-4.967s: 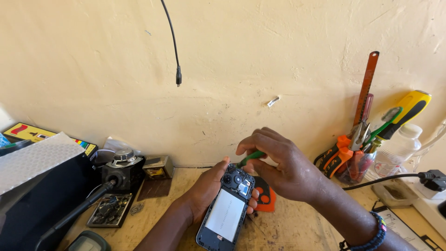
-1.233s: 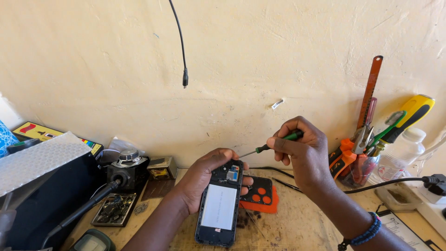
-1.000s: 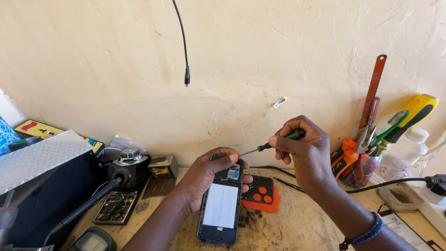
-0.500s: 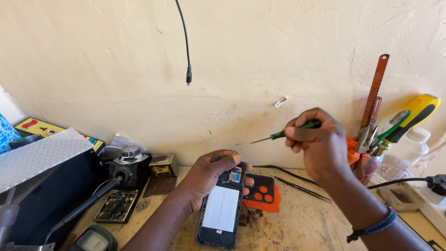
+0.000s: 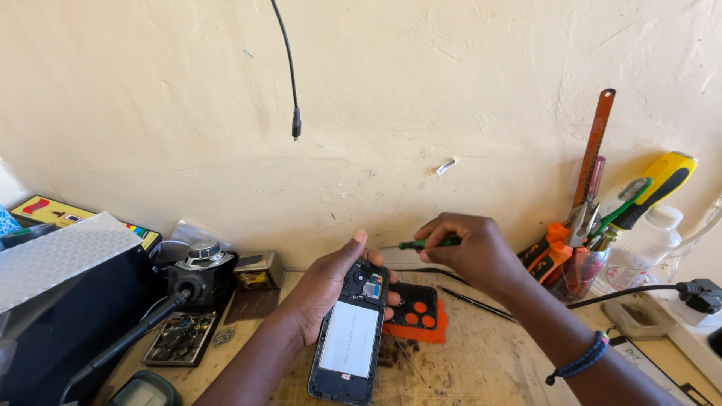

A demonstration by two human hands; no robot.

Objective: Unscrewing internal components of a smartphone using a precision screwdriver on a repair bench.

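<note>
Two hands share the work. The right hand (image 5: 470, 248) pinches a green-handled screwdriver (image 5: 421, 243) in closed fingers, its shaft lying roughly level and pointing left — the tip seems to hang just above the phone's top end, though it is too thin to place surely. The left hand (image 5: 323, 289) wraps the opened phone (image 5: 350, 338) from its left side, thumb raised, the phone's long axis running away toward the wall. Just right of it lies an orange pad (image 5: 417, 319); farther right, a cup of tools (image 5: 579, 263).
</note>
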